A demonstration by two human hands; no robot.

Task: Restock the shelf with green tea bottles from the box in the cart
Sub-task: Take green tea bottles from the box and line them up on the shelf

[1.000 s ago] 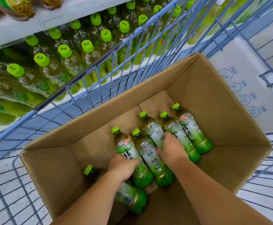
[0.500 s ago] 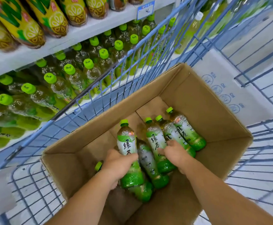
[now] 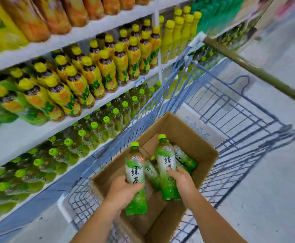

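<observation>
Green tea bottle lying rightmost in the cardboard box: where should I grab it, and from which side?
Probably round the labelled middle, from above: the clear plastic green tea bottle lies on its side in the brown cardboard box, green base toward the box's right side, neck hidden behind the bottle held in your right hand.

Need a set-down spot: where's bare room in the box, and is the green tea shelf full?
Bare cardboard shows along the left wall of the box, beside the left hand, and at the near corner. Loose bottles crowd its far right. The green tea shelf looks packed.
</observation>
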